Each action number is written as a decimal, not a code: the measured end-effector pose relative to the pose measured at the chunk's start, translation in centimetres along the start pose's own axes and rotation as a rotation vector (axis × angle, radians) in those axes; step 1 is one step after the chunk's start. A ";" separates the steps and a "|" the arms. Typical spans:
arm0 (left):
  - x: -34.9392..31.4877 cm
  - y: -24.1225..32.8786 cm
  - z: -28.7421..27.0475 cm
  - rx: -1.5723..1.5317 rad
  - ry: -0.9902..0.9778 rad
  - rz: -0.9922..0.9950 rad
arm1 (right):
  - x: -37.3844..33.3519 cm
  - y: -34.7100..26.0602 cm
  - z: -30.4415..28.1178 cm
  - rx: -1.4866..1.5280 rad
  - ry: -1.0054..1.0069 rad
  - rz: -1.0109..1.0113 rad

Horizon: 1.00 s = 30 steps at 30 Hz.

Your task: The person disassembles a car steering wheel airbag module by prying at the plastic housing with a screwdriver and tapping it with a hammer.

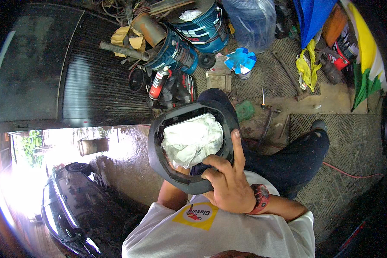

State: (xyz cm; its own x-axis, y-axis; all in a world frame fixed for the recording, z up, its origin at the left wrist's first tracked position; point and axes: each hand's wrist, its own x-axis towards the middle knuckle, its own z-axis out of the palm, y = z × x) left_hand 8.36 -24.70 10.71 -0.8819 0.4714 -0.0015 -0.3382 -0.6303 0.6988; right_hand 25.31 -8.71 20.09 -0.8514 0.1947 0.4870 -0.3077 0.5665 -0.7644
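Note:
A black, ring-shaped plastic frame with angled sides is held tilted in front of my chest. A crumpled white bundle, cloth or thin plastic, fills much of its opening. My right hand grips the frame's lower right edge. Its index finger stretches up along the rim, while the other fingers curl at the inner edge. Behind the frame is my left hand, with only a bit of skin showing through the opening. Its fingers are hidden, so I cannot tell what they grip.
Blue buckets with scrap stand at the far side, near a red and white spray can. A hammer lies on the patterned floor mat. A black car is at the left. A red hose crosses the right side.

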 end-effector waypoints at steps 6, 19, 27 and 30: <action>-0.3 0.4 -0.3 -0.001 0.009 0.021 | -0.3 -0.3 0.2 0.011 -0.026 0.003; 0.0 0.5 -0.5 -0.008 0.015 0.044 | -0.1 -0.5 0.4 0.074 0.000 0.038; -0.2 0.8 -0.7 -0.014 0.018 0.056 | -0.1 -0.4 0.2 0.110 0.011 0.074; 0.0 1.0 -0.7 -0.019 0.015 0.061 | -0.2 -0.4 0.3 0.113 0.016 0.071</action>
State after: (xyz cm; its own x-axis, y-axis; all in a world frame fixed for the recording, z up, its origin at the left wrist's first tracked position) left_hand 7.79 -25.75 10.87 -0.9059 0.4226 0.0294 -0.2901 -0.6695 0.6839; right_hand 25.44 -9.15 20.18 -0.8660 0.2442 0.4364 -0.2941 0.4570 -0.8394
